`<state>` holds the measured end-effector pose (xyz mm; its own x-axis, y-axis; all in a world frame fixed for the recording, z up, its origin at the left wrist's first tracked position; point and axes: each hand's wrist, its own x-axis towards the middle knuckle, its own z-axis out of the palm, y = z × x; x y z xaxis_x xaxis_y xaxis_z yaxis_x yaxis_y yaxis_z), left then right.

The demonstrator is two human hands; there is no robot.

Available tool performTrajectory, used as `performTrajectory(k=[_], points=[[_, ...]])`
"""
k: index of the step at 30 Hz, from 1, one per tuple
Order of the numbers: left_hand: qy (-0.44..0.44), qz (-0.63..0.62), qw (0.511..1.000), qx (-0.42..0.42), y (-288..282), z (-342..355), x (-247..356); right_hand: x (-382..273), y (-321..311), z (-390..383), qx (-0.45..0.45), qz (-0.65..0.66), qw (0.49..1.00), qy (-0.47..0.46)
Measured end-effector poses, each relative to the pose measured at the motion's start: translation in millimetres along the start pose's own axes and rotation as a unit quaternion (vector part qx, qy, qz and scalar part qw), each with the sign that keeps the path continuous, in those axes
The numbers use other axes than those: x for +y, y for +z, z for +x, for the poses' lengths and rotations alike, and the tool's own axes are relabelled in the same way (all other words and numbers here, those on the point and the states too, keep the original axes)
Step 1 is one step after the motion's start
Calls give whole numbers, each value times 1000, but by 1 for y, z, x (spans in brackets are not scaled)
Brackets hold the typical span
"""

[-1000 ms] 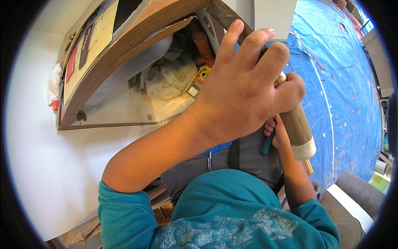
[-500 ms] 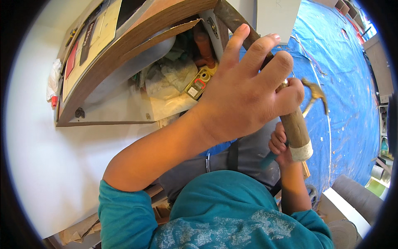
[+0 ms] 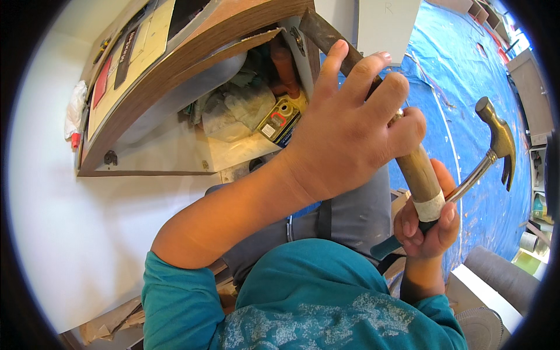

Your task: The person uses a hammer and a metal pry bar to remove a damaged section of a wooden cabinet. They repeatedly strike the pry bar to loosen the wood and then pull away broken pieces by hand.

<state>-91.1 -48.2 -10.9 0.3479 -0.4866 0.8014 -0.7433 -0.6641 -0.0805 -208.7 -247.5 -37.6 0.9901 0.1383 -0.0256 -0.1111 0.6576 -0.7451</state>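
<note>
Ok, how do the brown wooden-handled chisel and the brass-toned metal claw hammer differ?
The chisel has a pale-capped wooden handle; the claw hammer has a shiny metal shaft and teal handle end. The left grip holds the chisel, blade up-left in view; the right grip holds the hammer, head up-right. Both are tilted and hand-held.

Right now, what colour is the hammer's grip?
The hammer's grip is dark teal, best seen in the head view.

White wall (image 3: 44, 227), left side | blue floor sheet (image 3: 446, 55) — creased, right side | greyish-brown cabinet (image 3: 532, 93) — far right edge
</note>
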Motion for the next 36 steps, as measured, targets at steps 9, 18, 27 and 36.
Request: performTrajectory(k=[9, 18, 27, 36], points=[[-5, -7, 1000, -24, -6, 4, -1, 0, 5, 1, 12, -19, 1000, -12], [-1, -9, 1000, -20, -5, 6, -5, 0, 6, 5, 14, -12, 1000, -14], [-2, -9, 1000, -13, -1, 7, -4, -1, 2, 7, 28, -14, 999, -18], [-210, -220, 948, 95, -19, -12, -16, 0, 4, 9, 41, -7, 999, -13]])
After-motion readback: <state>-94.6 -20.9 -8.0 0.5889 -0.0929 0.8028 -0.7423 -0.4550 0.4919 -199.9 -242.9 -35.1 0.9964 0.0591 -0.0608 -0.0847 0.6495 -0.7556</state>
